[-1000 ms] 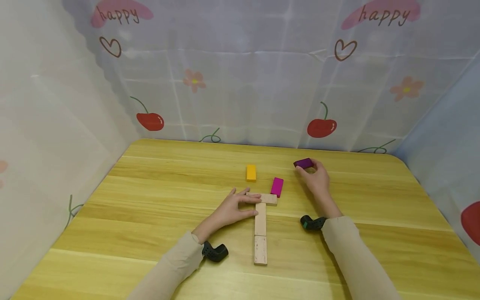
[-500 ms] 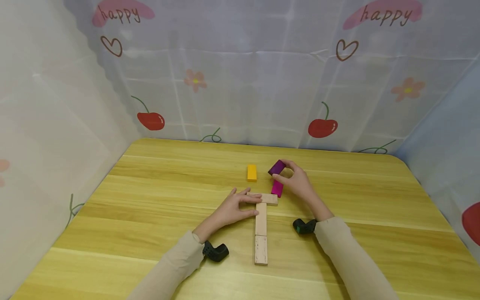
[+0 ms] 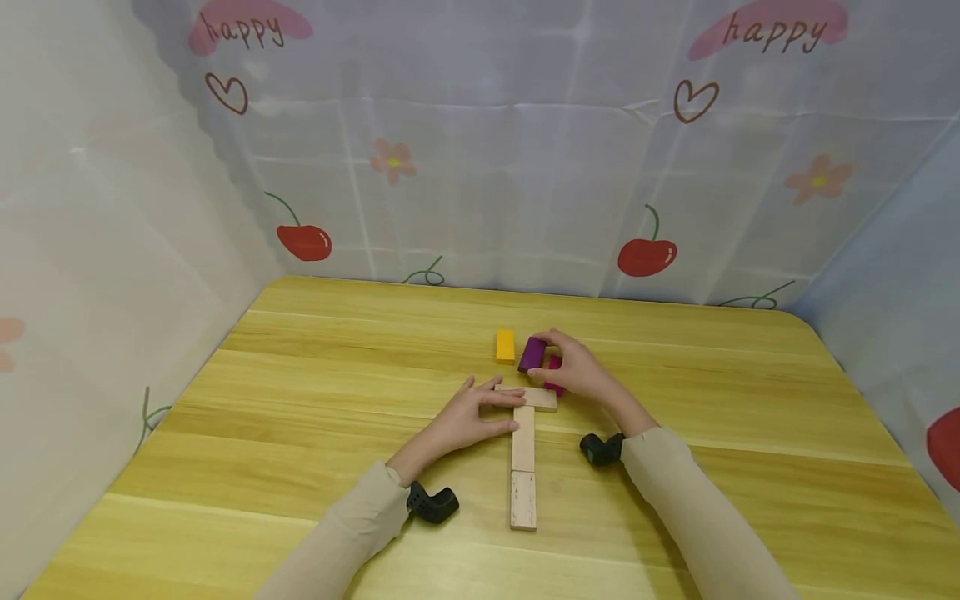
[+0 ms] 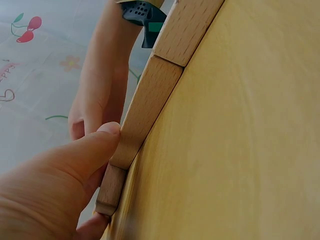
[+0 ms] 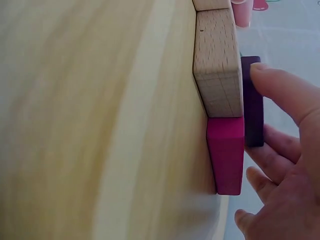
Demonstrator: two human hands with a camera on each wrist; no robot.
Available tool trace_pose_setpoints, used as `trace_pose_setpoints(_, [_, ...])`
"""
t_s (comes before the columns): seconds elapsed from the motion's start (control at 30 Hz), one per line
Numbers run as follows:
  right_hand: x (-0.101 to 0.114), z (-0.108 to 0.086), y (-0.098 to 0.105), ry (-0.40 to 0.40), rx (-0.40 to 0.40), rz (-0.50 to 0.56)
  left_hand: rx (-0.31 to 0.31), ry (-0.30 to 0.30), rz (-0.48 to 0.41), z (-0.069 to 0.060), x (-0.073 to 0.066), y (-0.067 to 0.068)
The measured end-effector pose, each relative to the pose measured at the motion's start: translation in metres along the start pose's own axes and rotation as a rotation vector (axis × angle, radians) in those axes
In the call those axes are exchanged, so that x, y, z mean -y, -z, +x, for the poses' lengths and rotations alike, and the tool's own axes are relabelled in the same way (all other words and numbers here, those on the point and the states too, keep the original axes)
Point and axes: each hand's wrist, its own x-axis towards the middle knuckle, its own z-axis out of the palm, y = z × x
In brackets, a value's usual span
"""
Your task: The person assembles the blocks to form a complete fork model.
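Three plain wooden blocks form a T on the table: a crosswise block (image 3: 542,400), a stem block (image 3: 523,442) and a lower block (image 3: 523,502). My left hand (image 3: 456,419) rests against them, its thumb touching the stem block and its fingers at the crosswise one. A magenta block (image 5: 227,155) touches the crosswise block's right end; in the head view my right hand partly covers it. Between thumb and fingers, my right hand (image 3: 583,372) pinches a dark purple block (image 3: 532,355), held tilted just left of the magenta one and above the table.
A yellow block (image 3: 506,347) lies behind the T, left of the purple block. Black wrist-worn devices (image 3: 433,503) jut out from both sleeves. The wooden tabletop (image 3: 300,392) ends at a printed curtain (image 3: 480,192) at the back.
My right hand has carried the purple block leftward and nearer, from the right of the magenta block to its left, turning it lengthwise. The left hand stays in place.
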Motion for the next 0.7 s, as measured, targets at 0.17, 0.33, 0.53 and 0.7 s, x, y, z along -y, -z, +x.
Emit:
trace_pose_setpoints(0.17, [-0.0005,0.0028,-0.0010,0.045,0.022,-0.065,0.000,0.000,0.005,0.0001,-0.0008,0.0002])
trace_pose_setpoints(0.33, [-0.0012,0.0038,-0.0028,0.058,0.040,-0.171,-0.001,-0.010,0.001,-0.0001,-0.0008,0.0001])
trace_pose_setpoints(0.53, [-0.0030,0.0038,-0.0041,0.081,0.067,-0.169,-0.003,-0.007,-0.002,0.0000,-0.0004,-0.0002])
trace_pose_setpoints(0.7, [-0.0037,0.0024,-0.0051,0.094,0.076,-0.141,-0.004,-0.007,0.011,0.0002,0.0008,-0.0007])
